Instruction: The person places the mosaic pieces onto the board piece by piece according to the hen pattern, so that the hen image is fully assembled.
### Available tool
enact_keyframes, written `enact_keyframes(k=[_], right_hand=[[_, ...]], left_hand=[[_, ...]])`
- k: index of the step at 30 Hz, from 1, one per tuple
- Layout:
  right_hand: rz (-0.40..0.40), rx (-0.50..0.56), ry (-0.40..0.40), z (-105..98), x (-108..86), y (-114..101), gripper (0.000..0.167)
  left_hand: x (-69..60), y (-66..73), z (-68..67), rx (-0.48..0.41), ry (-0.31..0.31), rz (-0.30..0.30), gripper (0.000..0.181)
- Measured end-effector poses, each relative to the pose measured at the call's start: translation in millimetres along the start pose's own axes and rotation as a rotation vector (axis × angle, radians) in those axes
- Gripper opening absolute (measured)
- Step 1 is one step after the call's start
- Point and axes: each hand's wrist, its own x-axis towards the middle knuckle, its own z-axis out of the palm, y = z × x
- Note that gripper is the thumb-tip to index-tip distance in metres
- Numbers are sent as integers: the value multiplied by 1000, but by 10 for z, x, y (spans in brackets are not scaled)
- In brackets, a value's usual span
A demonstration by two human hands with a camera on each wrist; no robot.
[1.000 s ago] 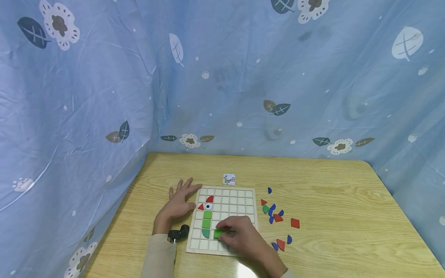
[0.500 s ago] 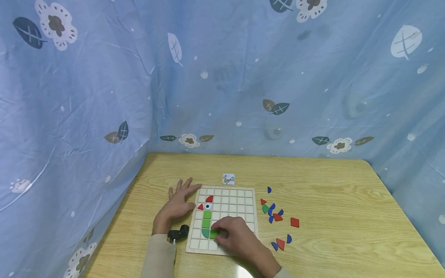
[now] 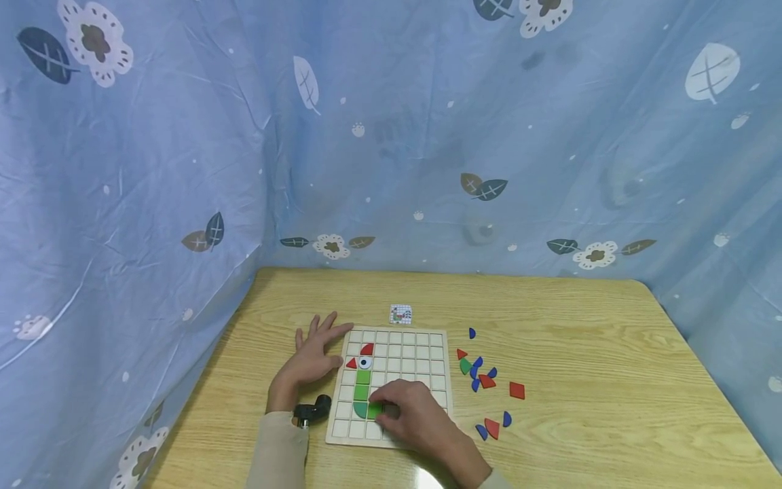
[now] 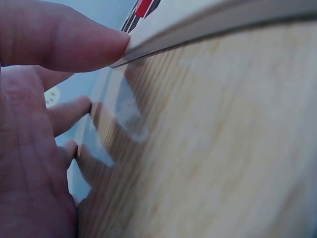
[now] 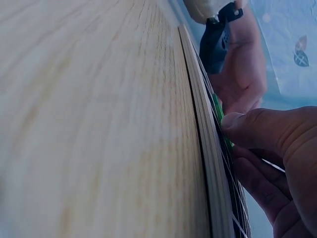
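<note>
A wooden grid board [image 3: 391,445] lies on the table. My right hand [image 3: 418,418] pinches a green square [image 3: 375,411] low on the board, beside a green quarter-round [image 3: 360,409]. Above that quarter-round run two green squares [image 3: 362,392], a round eye piece [image 3: 364,363], a red quarter-round [image 3: 367,349] and, to the left, a red triangle [image 3: 351,363]. My left hand [image 3: 310,360] has its fingers spread, thumb and forefinger touching the board's left edge; in the left wrist view the thumb [image 4: 74,42] meets the edge. In the right wrist view fingertips touch the green piece [image 5: 218,110].
A small picture card [image 3: 400,314] lies behind the board. Right of the board are scattered blue half-rounds [image 3: 507,419], red pieces [image 3: 492,428], a green piece [image 3: 466,367] and a red square [image 3: 516,390]. A black device [image 3: 313,411] is at my left wrist.
My right hand has moved slightly left with the green square, which now sits against the green quarter-round. My left hand has stayed at the board's edge.
</note>
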Motion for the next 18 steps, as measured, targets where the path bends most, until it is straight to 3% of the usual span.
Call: enact_keyframes(k=[6, 10, 18], right_hand=[[20, 82, 17, -44, -36, 87, 23], [32, 95, 93, -176, -84, 221, 22], [75, 5, 271, -547, -252, 528, 24]], left_hand=[[-4, -16, 2, -4, -6, 0, 75], [1, -16, 1, -13, -7, 0, 76], [-3, -9, 0, -17, -1, 5, 76]])
